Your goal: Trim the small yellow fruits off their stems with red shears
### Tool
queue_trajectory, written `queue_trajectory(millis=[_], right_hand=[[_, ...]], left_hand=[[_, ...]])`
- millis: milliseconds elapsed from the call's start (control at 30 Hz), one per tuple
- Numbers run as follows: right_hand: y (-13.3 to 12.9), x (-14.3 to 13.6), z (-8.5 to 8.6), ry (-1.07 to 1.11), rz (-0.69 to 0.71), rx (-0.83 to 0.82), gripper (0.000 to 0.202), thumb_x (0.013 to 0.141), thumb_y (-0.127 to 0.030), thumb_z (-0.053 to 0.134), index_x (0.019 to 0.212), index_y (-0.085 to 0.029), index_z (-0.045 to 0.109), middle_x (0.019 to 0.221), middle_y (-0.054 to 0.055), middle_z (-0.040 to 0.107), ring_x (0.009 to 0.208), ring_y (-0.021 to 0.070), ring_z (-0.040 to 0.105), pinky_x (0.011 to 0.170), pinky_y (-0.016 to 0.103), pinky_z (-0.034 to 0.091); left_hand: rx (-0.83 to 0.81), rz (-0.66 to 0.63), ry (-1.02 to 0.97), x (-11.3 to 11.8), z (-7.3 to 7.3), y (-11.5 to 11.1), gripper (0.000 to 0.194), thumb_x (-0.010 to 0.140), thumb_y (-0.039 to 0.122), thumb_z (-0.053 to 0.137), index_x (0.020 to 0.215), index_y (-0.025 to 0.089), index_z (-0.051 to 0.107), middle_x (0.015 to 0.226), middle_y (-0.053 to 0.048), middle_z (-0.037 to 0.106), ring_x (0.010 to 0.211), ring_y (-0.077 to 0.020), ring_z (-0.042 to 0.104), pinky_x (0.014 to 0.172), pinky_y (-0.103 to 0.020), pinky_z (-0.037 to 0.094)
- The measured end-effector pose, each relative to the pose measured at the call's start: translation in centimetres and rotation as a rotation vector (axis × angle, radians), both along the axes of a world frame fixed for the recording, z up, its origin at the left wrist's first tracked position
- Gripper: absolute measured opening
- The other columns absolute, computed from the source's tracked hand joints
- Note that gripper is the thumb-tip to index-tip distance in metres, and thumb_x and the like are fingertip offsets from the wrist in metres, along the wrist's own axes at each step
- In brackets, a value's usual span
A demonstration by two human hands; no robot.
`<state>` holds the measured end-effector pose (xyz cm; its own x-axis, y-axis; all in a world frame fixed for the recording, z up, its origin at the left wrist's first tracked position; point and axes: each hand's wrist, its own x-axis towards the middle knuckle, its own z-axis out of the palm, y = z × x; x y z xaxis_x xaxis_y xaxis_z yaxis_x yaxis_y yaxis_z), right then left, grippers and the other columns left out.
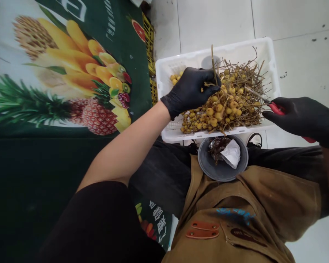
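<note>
My left hand (196,87), in a black glove, is closed on the stem of a longan bunch (216,109) over a white plastic crate (275,78). Round yellow-brown fruit hangs from the bunch below my fingers, and the stem sticks up past them. My gloved right hand (304,115) grips red-handled snips (275,108) at the crate's right side. Their thin metal blades point left into the twigs. Whether the blades touch a stem I cannot tell. Loose longans (192,122) and a heap of twiggy stems (254,80) lie in the crate.
A grey bucket (204,166) with twigs and white paper (231,153) stands between my legs, against the crate. To the left is a green fruit-printed panel (137,73), with yellow crates (152,87) behind its edge. Pale floor tiles (301,54) lie beyond.
</note>
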<state>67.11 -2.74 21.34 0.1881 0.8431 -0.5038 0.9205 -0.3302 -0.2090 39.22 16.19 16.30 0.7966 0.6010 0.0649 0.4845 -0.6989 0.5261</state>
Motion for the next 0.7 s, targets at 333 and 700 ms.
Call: queue_trajectory(millis=[333, 700], right_hand=[[-0.4, 0.9, 0.0, 0.017, 0.014, 0.095, 0.035, 0.106, -0.051, 0.061, 0.099, -0.021, 0.077, 0.078, 0.009, 0.073, 0.066, 0.0216, 0.052, 0.073, 0.04, 0.039], [-1.5, -2.8, -2.1, -0.139, 0.321, 0.164, 0.054, 0.107, -0.049, 0.061, 0.15, -0.027, 0.085, 0.107, 0.017, 0.086, 0.08, 0.0328, 0.071, 0.067, 0.039, 0.034]], left_hand=[[0.059, 0.079, 0.025, 2.4, 0.1, 0.2, 0.026, 0.106, 0.038, 0.064, 0.108, 0.022, 0.085, 0.113, -0.014, 0.088, 0.111, -0.0327, 0.083, 0.103, -0.044, 0.063], [0.138, 0.047, 0.054, 2.8, 1.6, -0.8, 0.021, 0.101, 0.037, 0.069, 0.103, 0.023, 0.085, 0.104, -0.012, 0.089, 0.109, -0.0348, 0.084, 0.102, -0.047, 0.065]])
